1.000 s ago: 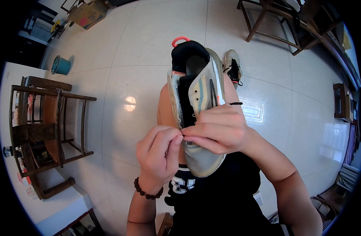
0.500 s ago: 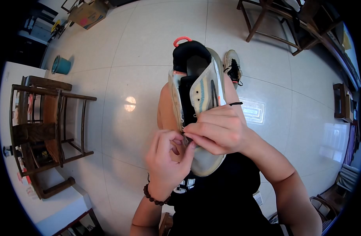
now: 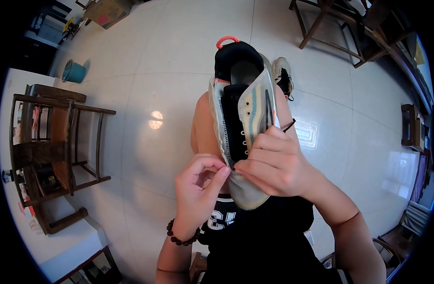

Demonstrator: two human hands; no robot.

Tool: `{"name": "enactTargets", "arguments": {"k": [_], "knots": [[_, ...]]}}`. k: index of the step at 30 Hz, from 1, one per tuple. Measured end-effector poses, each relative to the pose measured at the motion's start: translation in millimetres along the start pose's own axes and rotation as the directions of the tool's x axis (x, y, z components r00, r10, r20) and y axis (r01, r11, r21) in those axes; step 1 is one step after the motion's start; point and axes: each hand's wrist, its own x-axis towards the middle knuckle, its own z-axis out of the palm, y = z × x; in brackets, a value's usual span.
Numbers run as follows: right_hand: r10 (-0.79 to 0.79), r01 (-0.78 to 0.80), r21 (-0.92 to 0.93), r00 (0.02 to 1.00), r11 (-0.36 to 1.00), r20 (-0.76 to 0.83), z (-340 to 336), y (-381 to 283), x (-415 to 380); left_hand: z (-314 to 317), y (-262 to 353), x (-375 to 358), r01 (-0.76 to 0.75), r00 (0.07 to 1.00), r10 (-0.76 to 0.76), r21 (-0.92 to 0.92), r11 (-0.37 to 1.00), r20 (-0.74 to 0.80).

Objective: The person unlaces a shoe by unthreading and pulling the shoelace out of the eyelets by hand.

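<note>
A light grey sneaker (image 3: 249, 185) with a black lining and a pink heel loop rests on my lap, toe toward me. Its eyelets and small loops on the right side show no lace through them, and the black tongue (image 3: 232, 118) is exposed. My left hand (image 3: 198, 182) pinches thumb and forefinger at the lower end of the lacing opening; what lies between them is too small to make out. Across the right side of the shoe, my right hand (image 3: 273, 163) is closed, its fingertips at the same spot. A black shoelace end (image 3: 289, 126) sticks out above its knuckles.
The other sneaker (image 3: 283, 78), with black laces, is on the tiled floor beyond my knee. To the left are a wooden chair (image 3: 42, 158) and a teal bucket (image 3: 74, 71). A cardboard box (image 3: 108, 13) sits at the back, and wooden furniture (image 3: 321, 23) stands upper right.
The sneaker has shifted slightly right in view. My left fingers have come together into a pinch and stand a bit apart from the right fingertips. More small lace loops now show.
</note>
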Motion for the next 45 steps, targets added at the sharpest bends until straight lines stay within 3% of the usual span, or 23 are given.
{"name": "enactTargets", "arguments": {"k": [25,32,35,45], "knots": [[0.056,-0.056,0.004,0.998,0.998,-0.018,9.8,-0.5,-0.4,2.0,1.6,3.1,-0.174,0.985,0.172,0.231,0.957,0.032],[0.046,-0.046,0.015,0.999,0.999,-0.005,8.8,0.6,-0.8,2.9,3.3,1.0,-0.191,0.981,0.196,0.222,0.956,0.003],[0.041,-0.041,0.002,0.999,0.999,0.022,6.5,0.8,-0.3,-1.9,1.1,0.0,-0.187,0.981,0.171,0.240,0.953,0.088],[0.098,-0.102,0.062,0.993,0.993,0.059,1.8,-1.2,0.8,-1.2,11.5,9.8,-0.342,0.938,0.322,0.467,0.815,0.125]]}}
